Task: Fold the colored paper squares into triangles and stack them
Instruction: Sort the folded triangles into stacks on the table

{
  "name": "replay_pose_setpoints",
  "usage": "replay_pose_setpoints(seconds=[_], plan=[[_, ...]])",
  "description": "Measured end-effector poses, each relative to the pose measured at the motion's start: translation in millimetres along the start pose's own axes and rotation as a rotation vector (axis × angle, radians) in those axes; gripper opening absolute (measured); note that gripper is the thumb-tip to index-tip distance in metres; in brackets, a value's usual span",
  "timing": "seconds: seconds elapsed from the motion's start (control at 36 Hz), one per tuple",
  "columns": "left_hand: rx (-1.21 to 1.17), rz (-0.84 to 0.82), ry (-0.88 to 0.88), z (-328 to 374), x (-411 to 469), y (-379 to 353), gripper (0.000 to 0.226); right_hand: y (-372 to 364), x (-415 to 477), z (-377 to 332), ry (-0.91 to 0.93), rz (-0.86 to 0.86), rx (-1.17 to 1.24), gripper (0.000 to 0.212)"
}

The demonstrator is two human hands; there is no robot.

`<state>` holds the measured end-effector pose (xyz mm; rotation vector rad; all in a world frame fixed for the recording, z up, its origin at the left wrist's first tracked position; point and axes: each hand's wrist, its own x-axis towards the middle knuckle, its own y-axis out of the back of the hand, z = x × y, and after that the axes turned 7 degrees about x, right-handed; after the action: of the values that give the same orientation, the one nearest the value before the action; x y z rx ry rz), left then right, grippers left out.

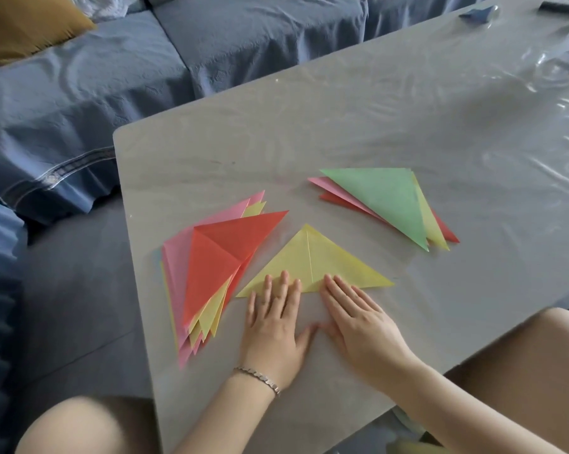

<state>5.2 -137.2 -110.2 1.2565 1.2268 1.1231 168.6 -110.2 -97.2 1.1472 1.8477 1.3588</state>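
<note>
Head view: a yellow triangle (pixel 312 260) lies flat near the front of the grey tabletop (pixel 309 126), between a fanned red-topped pile (pixel 217 257) to its left and a green-topped stack (pixel 384 201) farther back on the right. The left hand (pixel 275 326) and right hand (pixel 358 322) both rest palm-down with fingers (pixel 284 280) straight and spread. They grip nothing, and their tips press the triangle's long near edge on either side of its centre crease. The step appears to be flattening the fold before the piece joins a stack. The tabletop wears a glossy plastic cover (pixel 538 77), so uneven pressure could slide the paper and set the crease crooked, leaving mismatched edges. Lifting both hands at once may let the fold spring open. The red-topped pile sits loose and splayed near the tabletop's left edge, beside the sofa (pixel 80 109). A careless sweep of the left wrist could push sheets over it.
</note>
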Motion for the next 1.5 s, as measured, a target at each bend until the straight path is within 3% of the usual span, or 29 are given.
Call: replay_pose_setpoints(seconds=[0.11,0.42,0.5,0.56,0.61,0.64,0.81,0.97,1.03,1.08,1.14,1.19,1.22,1.31,1.42,1.5], plan=[[-0.015,-0.03,0.059,-7,-9,-3,0.068,9,-9,13,-0.06,-0.029,-0.044,0.07],[-0.016,-0.042,0.195,-5,-16,0,0.066,29,-31,49,-0.188,-0.054,-0.034,0.069],[-0.011,-0.039,0.223,-4,-16,-2,0.065,29,-30,47,-0.165,0.007,-0.02,0.067],[-0.013,-0.05,0.231,-2,-15,-1,0.064,31,-24,42,-0.16,0.097,0.012,0.051],[-0.017,-0.04,0.235,0,-14,1,0.063,35,-13,38,-0.199,0.212,0.064,0.023],[-0.017,-0.03,0.235,1,-14,2,0.062,39,-5,34,-0.234,0.216,0.093,0.023],[-0.057,-0.116,0.248,7,-12,10,0.062,51,46,9,-0.446,-0.129,0.09,0.063],[0.007,-0.165,0.261,6,-11,17,0.059,50,76,-2,-0.559,-0.283,0.083,0.071],[-0.059,-0.102,0.228,5,-11,32,0.055,54,77,2,-0.587,-0.299,0.175,0.07],[-0.176,0.094,0.174,-2,-6,46,0.05,55,74,5,-0.591,-0.298,0.267,0.059],[-0.242,0.259,0.16,-17,3,58,0.041,54,67,9,-0.547,-0.255,0.334,0.038],[-0.222,0.322,0.185,-35,15,62,0.035,51,59,15,-0.513,-0.19,0.415,0.021],[-0.196,0.32,0.217,-44,20,60,0.033,50,55,19,-0.506,-0.165,0.456,0.017],[-0.157,0.175,0.326,-63,31,51,0.06,52,47,32,-0.519,-0.082,0.612,0.003],[-0.188,0.078,0.38,-74,37,39,0.062,62,44,49,-0.605,0.193,0.94,0.021],[-0.222,0.062,0.392,-76,36,32,0.053,65,53,69,-0.67,0.383,0.98,0.031]])
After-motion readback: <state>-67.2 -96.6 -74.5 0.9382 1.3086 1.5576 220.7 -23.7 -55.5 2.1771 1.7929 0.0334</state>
